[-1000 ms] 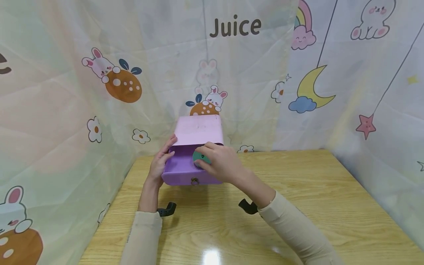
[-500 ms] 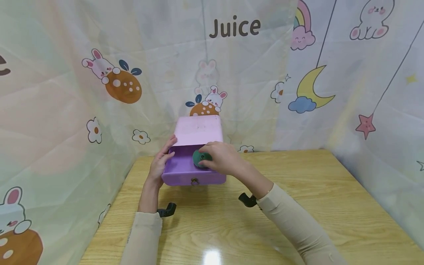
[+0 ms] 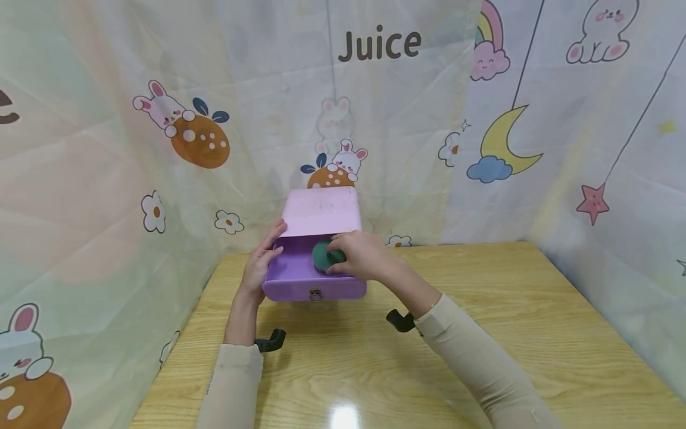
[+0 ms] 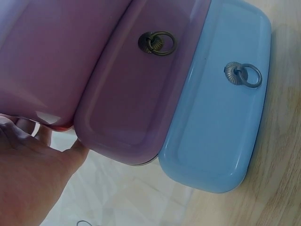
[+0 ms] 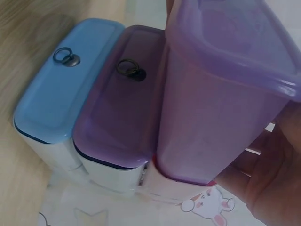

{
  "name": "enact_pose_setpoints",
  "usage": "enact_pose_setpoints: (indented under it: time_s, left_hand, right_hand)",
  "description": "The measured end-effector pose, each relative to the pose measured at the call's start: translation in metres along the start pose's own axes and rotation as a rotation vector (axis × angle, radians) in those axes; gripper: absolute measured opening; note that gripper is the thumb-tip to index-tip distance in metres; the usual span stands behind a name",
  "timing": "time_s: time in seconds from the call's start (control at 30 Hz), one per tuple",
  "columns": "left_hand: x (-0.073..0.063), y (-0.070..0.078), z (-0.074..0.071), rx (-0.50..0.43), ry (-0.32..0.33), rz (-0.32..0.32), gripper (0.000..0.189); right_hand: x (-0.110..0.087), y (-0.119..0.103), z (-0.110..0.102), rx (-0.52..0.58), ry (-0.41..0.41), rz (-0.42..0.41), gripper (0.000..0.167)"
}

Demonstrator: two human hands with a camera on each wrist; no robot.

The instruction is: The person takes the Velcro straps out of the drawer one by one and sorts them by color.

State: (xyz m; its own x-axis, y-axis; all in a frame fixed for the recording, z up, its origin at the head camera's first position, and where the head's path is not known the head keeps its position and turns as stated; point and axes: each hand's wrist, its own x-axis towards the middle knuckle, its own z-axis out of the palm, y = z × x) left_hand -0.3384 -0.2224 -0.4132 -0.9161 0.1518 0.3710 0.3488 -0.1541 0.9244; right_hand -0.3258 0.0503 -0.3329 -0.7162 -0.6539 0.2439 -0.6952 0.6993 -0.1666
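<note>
Head view only: right hand [image 3: 364, 255] pinches green disc [image 3: 320, 257] inside purple drawer [image 3: 340, 289]; left hand [image 3: 257, 269] spread along its side. Wrist views add glossy blue drawer [image 4: 211, 108] below, ring pull [image 4: 236, 74] probably metal.

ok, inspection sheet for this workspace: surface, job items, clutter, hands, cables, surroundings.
Surface: wood-grain tabletop, glare near the front.
Job items: green disc in the pulled-out purple drawer of a pink casing; lower purple drawer and blue drawer look closed.
Clutter: nothing seen, bar black wrist fittings.
Left hand: against casing and pulled-out drawer.
Right hand: pinches the green disc.
Cables: nothing seen.
Surroundings: printed fabric backdrop.
</note>
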Motion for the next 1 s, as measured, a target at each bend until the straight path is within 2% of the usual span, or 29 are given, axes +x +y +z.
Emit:
enact_pose_setpoints:
  time_s: [0.13,0.3,0.57,0.87,1.0]
  left_hand:
    - [0.000,0.000,0.001,-0.003,0.002,-0.002,0.050]
    - [0.000,0.000,0.000,0.004,0.006,-0.004,0.050]
    - [0.000,-0.001,-0.001,0.002,0.000,0.001,0.050]
    - [0.001,-0.002,-0.001,-0.005,-0.003,0.011,0.050]
    - [0.001,-0.003,-0.002,-0.007,-0.004,0.008,0.051]
  right_hand:
    - [0.000,0.003,0.002,-0.013,-0.018,-0.006,0.038]
    - [0.001,0.005,0.003,0.036,-0.016,-0.007,0.032]
    - [0.003,0.005,0.005,0.039,-0.014,0.012,0.034]
    - [0.002,0.008,0.008,0.029,0.003,-0.021,0.035]
    - [0.001,0.012,0.009,0.053,0.022,-0.065,0.034]
